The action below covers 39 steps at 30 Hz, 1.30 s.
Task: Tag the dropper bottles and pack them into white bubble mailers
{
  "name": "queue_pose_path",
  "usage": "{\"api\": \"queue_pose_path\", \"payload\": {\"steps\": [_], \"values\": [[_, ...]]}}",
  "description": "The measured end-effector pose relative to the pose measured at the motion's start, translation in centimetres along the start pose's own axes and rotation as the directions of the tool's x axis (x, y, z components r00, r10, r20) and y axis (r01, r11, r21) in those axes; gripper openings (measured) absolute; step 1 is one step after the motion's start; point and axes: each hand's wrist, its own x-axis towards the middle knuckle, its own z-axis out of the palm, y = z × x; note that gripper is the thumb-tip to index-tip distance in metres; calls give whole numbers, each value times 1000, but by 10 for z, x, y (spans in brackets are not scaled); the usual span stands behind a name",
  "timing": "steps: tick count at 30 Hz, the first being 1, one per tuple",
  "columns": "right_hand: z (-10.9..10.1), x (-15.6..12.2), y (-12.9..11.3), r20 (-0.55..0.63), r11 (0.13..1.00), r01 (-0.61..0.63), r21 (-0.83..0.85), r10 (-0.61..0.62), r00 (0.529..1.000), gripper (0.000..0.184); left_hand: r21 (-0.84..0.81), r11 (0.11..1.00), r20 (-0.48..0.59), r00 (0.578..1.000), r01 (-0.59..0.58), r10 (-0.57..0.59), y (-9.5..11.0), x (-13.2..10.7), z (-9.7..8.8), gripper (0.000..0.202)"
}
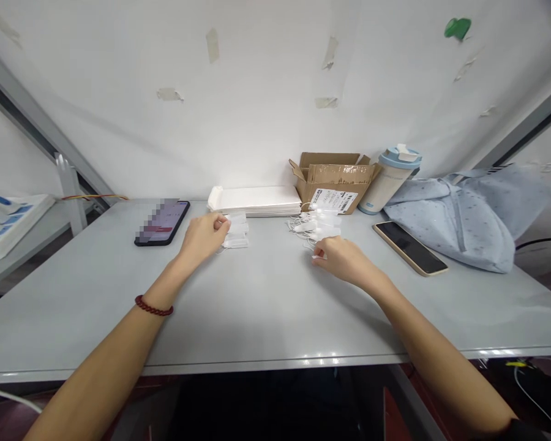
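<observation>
A short row of small, flat white tags with thin loops (237, 243) lies left of centre on the table. My left hand (204, 237) is at the row's left side, fingers curled together at the tags; whether it grips one is hidden. To the right, a loose pile of similar white tags with strings (319, 228) lies in front of the cardboard box. Just below that pile is my right hand (344, 260), thumb and fingers pinched, with the edge of a white tag (318, 258) showing at the fingertips.
Behind the tags sits a stack of flat white packets (257, 199). An open cardboard box (333, 180), a tumbler (390, 180), a light-blue fabric bag (454, 220) and a phone (409, 247) stand or lie at right. Another phone (163, 223) is at left, on the grey table (257, 318).
</observation>
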Motion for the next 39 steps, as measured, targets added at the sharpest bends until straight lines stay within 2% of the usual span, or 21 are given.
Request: {"api": "queue_pose_path", "payload": {"steps": [2, 4, 6, 8, 11, 14, 17, 23, 32, 39], "values": [[1, -2, -3, -17, 987, 81, 136, -80, 997, 11, -111, 994, 70, 997, 17, -10, 9, -5, 4, 23], [0, -4, -7, -32, 941, 168, 293, -166, 986, 14, -276, 959, 191, 982, 59, -6, 18, -12, 10, 22], [0, -6, -12, -54, 872, 236, 429, -236, 970, 15, -413, 905, 333, 942, 101, 47, 27, -19, 17, 23], [-2, -8, -16, -67, 807, 268, 526, -275, 959, 17, -485, 863, 458, 882, 140, 114, 34, -24, 21, 27], [-3, -9, -20, -67, 738, 268, 619, -290, 955, 21, -543, 815, 550, 819, 202, 163, 40, -30, 23, 33], [-3, -10, -22, -45, 700, 241, 672, -287, 957, 23, -575, 778, 572, 804, 253, 161, 44, -32, 20, 33], [-3, -10, -23, -6, 671, 204, 713, -285, 958, 21, -599, 756, 566, 808, 266, 165, 48, -35, 15, 30], [-1, -11, -26, 32, 617, 160, 770, -288, 957, 21, -596, 756, 567, 808, 270, 159, 50, -37, 13, 24], [1, -11, -29, 68, 592, 125, 796, -292, 954, 24, -590, 751, 578, 804, 296, 138, 48, -36, 18, 25], [0, -12, -28, 49, 579, 123, 806, -272, 961, 26, -590, 748, 586, 799, 303, 138, 50, -36, 15, 25]]}}
